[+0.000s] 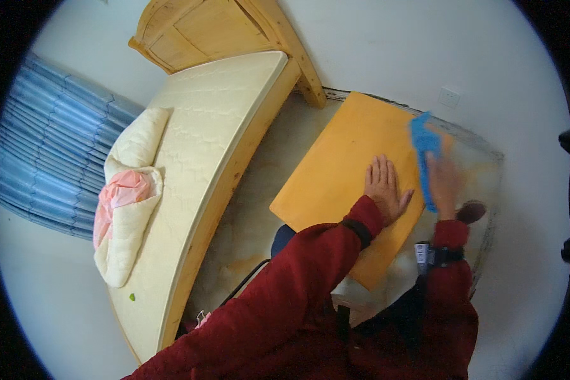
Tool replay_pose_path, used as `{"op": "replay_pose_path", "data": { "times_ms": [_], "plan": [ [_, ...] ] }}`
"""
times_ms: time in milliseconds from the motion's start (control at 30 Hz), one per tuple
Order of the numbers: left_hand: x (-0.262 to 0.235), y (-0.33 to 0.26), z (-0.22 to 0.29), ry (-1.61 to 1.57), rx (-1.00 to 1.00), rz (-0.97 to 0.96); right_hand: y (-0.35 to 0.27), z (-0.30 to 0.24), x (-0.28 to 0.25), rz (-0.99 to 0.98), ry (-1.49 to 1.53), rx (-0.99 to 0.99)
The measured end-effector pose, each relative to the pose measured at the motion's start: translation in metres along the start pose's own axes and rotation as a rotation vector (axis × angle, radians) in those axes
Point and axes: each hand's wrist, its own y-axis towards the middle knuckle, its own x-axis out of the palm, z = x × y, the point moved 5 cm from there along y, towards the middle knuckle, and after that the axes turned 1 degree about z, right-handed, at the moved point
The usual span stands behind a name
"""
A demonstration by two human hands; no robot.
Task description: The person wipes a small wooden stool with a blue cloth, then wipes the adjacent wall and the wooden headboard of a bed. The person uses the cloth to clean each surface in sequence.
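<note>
Orange tabletop beside bare bed

A small white tag with dark print sits at the right wrist, against the dark band beside the red sleeve; it is upright, rectangular, and too small to make out further; no package, sign or screen shows anywhere else in the room.

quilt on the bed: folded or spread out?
Folded. The cream quilt lies bunched in a narrow roll along the mattress edge, pink lining showing; most of the mattress is bare.
</note>
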Motion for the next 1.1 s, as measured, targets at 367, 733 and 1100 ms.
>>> {"op": "replay_pose_path", "data": {
  "times_ms": [367, 733, 1100],
  "plan": [
    [-0.013, -0.044, -0.015, -0.167, 0.287, 0.091, -0.031, -0.027, 0.056, 0.015, -0.598, -0.425],
    [-0.033, -0.089, -0.084, -0.023, -0.044, 0.022, -0.076, -0.039, 0.062, 0.087, -0.684, -0.475],
    [-0.055, -0.117, -0.149, 0.016, -0.572, 0.205, -0.118, -0.056, 0.071, 0.124, -0.652, -0.458]
  ]
}}
